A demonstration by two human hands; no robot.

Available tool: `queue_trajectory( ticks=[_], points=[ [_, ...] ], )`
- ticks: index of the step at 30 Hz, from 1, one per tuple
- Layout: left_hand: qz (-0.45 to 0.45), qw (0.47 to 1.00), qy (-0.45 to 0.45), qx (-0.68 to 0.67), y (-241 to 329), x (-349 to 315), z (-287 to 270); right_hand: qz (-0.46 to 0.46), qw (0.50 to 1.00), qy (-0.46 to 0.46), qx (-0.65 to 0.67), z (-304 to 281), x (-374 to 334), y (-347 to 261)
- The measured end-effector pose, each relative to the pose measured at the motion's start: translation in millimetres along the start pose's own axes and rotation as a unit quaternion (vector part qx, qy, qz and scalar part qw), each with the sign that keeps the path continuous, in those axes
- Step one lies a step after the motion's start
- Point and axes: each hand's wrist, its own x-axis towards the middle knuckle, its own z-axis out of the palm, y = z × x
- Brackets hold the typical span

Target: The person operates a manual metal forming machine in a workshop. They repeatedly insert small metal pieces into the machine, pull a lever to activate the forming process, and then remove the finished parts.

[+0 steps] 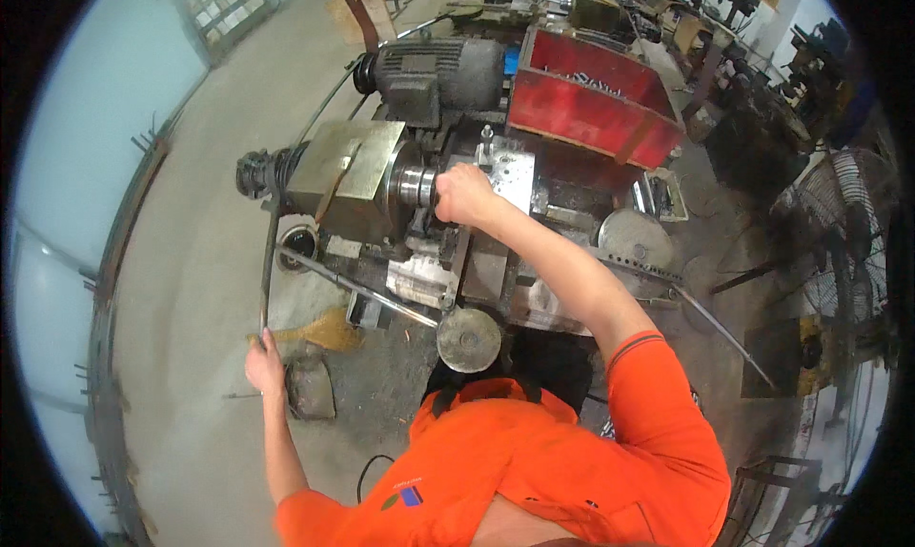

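My left hand (266, 366) is wrapped round the lower end of a long dark lever (270, 275), which runs up beside the lathe headstock (343, 175). At the headstock's right side, my right hand (464, 194) is closed against the end of the shiny spindle nose (414, 186). Whatever its fingers hold there is hidden. Just right of that hand lies a metal slide block (515, 177) with an upright bolt (486, 139). A long-handled bar (362, 288) slopes down to a round metal disc (469, 340) in front of the machine.
Behind the headstock sits a grimy electric motor (438, 75). A red bin (596, 99) with small metal parts stands at the back right, above another round plate (636, 238). A brush (329, 331) is near my left hand; a fan (834, 228) stands at the far right.
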Motion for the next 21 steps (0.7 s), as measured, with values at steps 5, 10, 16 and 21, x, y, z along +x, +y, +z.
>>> queue_trajectory(
  ticks=[5,10,16,21],
  points=[
    [-0.003,0.999,0.013,0.041,6,-1,-5,-0.001,0.998,0.045,-0.049,-71,-22,50],
    [0.015,1.000,0.012,0.024,20,17,4,0.119,0.948,0.258,-0.141,-133,-42,109],
    [0.097,0.990,-0.051,0.085,50,31,8,0.033,0.976,0.212,0.039,-100,-118,102],
    [0.266,0.962,-0.069,-0.012,119,7,-22,0.196,0.942,0.123,0.243,-38,-234,105]
  ],
)
